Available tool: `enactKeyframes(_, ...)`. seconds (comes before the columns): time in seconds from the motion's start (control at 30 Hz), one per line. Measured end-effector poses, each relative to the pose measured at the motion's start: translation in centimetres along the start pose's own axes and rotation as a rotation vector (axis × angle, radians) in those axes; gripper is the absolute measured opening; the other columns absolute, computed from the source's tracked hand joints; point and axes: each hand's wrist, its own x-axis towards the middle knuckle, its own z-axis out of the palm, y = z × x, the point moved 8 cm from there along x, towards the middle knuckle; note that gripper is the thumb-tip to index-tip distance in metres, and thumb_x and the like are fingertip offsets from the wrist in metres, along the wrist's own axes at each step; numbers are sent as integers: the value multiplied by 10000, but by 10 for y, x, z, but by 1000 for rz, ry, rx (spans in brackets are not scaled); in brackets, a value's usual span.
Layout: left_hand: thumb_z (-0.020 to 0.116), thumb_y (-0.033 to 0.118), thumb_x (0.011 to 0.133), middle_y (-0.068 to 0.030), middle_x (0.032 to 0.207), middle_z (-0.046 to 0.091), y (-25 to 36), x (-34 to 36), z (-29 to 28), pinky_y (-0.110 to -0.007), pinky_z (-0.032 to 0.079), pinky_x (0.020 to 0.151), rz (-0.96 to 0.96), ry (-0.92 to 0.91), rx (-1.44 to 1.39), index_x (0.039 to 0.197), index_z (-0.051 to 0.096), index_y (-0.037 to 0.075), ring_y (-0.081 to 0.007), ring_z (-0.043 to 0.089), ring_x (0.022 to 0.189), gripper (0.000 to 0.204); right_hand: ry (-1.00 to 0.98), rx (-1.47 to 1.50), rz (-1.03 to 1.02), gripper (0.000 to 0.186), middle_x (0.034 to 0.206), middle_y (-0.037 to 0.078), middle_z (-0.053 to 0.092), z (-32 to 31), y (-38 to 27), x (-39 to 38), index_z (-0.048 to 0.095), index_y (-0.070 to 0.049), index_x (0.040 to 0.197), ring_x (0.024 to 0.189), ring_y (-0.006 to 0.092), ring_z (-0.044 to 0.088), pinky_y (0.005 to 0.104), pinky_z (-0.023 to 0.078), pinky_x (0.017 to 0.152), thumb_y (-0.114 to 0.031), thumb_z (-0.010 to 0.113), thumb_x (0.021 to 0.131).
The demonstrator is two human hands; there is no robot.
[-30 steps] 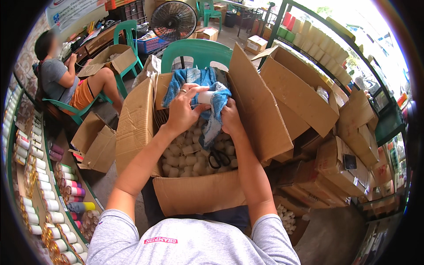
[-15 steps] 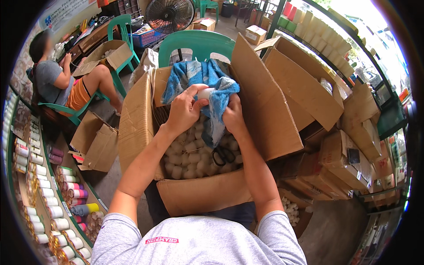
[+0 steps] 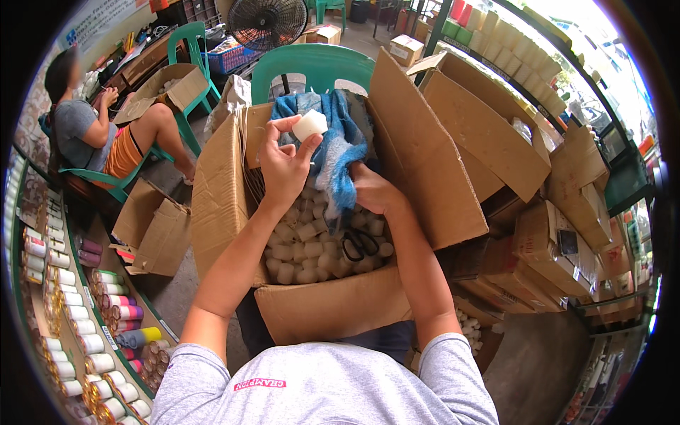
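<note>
White piece (image 3: 310, 125), one: grasped between thumb and fingers of the left hand (image 3: 285, 166), above the open cardboard box (image 3: 333, 308); half a second earlier partly covered by cloth, now wholly exposed. Blue-and-grey cloth (image 3: 343, 157), one: bunched in the grip of the right hand (image 3: 375, 190), now lower and apart from the piece. Black-handled scissors (image 3: 360, 244), one pair: lying on similar white pieces (image 3: 301, 256), as before.

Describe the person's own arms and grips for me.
The left arm and right arm are bare below short, light grey sleeves of a shirt with a small red patch. The left grip and right grip are ungloved. No watch or cable shows.
</note>
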Motion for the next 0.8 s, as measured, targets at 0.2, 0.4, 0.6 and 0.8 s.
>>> enactKeyframes(0.2, 647, 183, 826, -111, 1248, 567, 30, -20, 41, -384, 549, 737, 279, -223, 636, 1261, 601, 94, -329, 671, 901, 447, 186, 359, -160, 583, 1201, 88, 540, -4, 8, 19, 406, -3, 1369, 1029, 139, 574, 293, 502, 863, -145, 679, 875)
enactKeyframes(0.4, 694, 163, 772, -122, 1349, 520, 46, -64, 61, -373, 557, 751, 184, -652, 655, 1140, 689, 88, -312, 690, 877, 375, 796, 42, -185, 251, 1016, 29, 590, -67, 6, -12, 573, -43, 1133, 901, 115, 552, 285, 477, 756, -230, 537, 969)
enactKeyframes(0.6, 698, 109, 855, -2, 1047, 609, 23, -27, 26, -172, 316, 479, -57, -368, 107, 1060, 695, 99, -13, 405, 606, 206, 497, 383, -182, 320, 1009, 51, 633, -71, 28, 6, 611, -91, 1125, 906, 148, 603, 302, 509, 814, -351, 490, 983)
enactKeyframes(0.8, 725, 192, 849, -14, 1350, 574, 22, -16, 40, -258, 487, 709, -13, -608, 225, 1327, 591, 212, -146, 612, 954, 496, 371, 514, -59, 223, 945, 73, 654, -34, 7, 3, 610, -46, 1087, 763, 163, 665, 317, 579, 617, -211, 584, 940)
